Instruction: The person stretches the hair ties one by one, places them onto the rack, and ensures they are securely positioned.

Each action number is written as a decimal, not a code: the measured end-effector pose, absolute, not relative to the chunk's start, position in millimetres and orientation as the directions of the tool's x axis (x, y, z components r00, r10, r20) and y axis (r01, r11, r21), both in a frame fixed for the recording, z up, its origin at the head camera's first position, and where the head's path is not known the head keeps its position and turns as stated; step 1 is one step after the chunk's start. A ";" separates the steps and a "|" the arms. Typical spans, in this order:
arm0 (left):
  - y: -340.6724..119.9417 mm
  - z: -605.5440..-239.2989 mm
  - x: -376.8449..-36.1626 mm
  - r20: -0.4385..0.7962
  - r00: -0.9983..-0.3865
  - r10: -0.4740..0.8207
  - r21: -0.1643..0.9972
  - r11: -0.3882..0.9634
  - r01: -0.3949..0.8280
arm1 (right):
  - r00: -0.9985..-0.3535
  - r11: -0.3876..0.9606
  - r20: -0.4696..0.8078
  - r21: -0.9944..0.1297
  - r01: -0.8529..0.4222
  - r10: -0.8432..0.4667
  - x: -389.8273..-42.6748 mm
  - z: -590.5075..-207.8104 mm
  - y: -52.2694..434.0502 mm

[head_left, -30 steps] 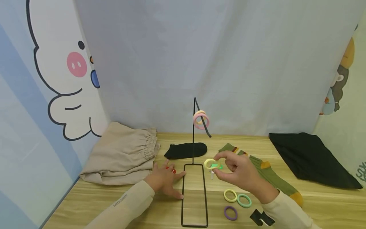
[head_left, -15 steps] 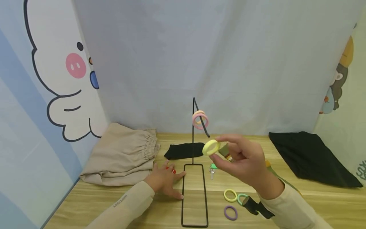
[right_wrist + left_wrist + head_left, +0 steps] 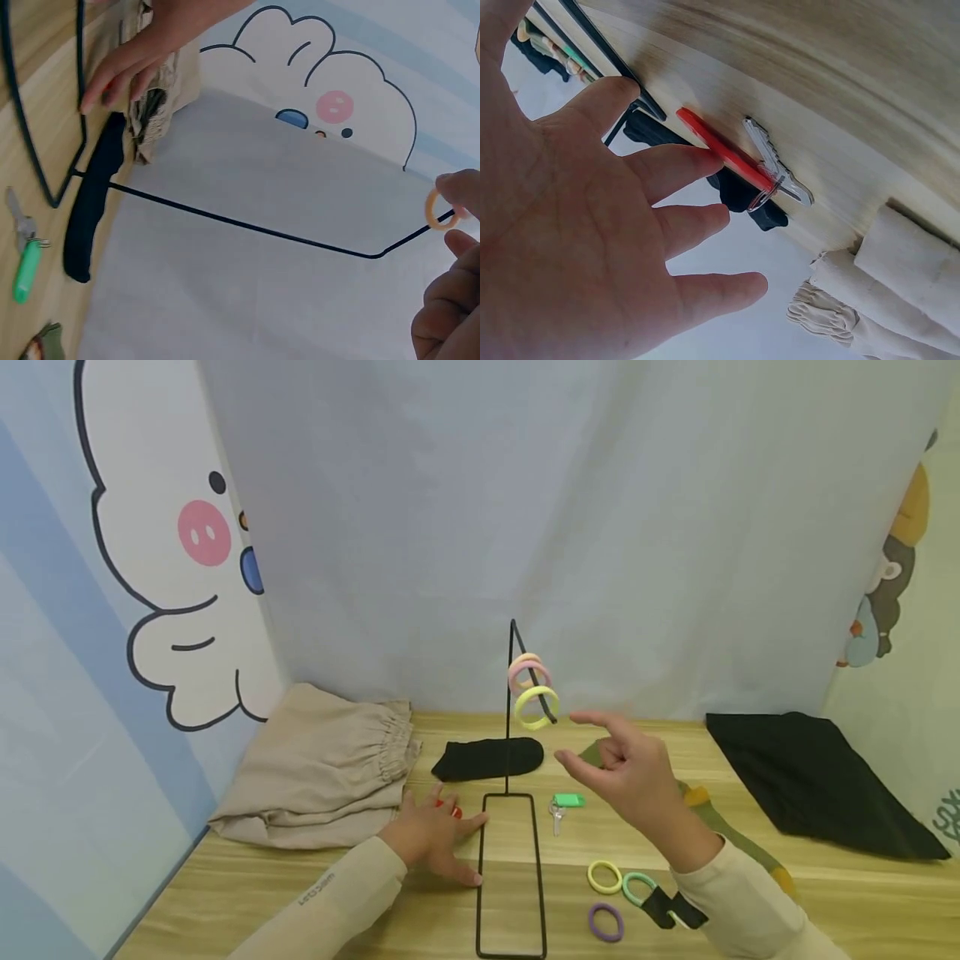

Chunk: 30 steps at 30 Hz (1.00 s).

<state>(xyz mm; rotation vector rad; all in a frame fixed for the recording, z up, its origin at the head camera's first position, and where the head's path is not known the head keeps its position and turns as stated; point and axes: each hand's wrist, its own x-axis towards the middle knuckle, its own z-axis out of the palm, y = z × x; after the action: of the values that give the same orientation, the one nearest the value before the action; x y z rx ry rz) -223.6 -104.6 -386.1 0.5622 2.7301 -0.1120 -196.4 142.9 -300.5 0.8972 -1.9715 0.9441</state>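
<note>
A yellow ring (image 3: 517,708) is being carried near the tip of a black stand (image 3: 507,760). At the ring's four o'clock, the right hand (image 3: 636,778) is being held empty, thumb and forefinger parted. The stand's nine-o'clock base edge is seemingly being touched by the left hand (image 3: 435,837), fingers spread, gripping nothing.

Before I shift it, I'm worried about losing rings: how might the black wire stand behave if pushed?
The stand looks stiff and light, being thin rod. Pushed low, its flat base should slide rather than tip. The yellow ring near the arm's open tip could shake off.
</note>
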 end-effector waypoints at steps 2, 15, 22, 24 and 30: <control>-105.1 -386.4 -223.7 -0.350 -0.860 0.372 -0.002 0.917 0.398 | -0.518 0.516 0.813 -0.335 -0.788 -0.264 -196.9 -312.0 148.7; -105.3 -391.5 -226.6 -0.337 -0.861 0.381 -0.026 0.910 0.413 | -0.796 0.674 0.548 -0.488 -0.554 -0.258 -194.5 -366.4 179.3; -104.4 -389.1 -226.1 -0.353 -0.856 0.378 -0.015 0.912 0.409 | -0.945 0.776 0.210 -0.540 -0.325 -0.249 -188.6 -383.2 190.7; -104.1 -388.2 -225.6 -0.358 -0.855 0.375 -0.015 0.914 0.406 | -0.960 0.805 0.124 -0.524 -0.278 -0.251 -187.9 -386.3 193.5; -104.1 -386.5 -224.5 -0.365 -0.854 0.370 -0.019 0.914 0.404 | -0.961 0.850 -0.052 -0.481 -0.215 -0.273 -188.9 -393.5 200.8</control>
<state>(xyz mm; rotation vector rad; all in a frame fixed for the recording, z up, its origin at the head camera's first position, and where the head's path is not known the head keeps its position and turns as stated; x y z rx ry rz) -224.5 -104.1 -386.5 0.5692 2.7182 -0.1335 -188.9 200.8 -393.5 0.4149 -3.1348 0.7926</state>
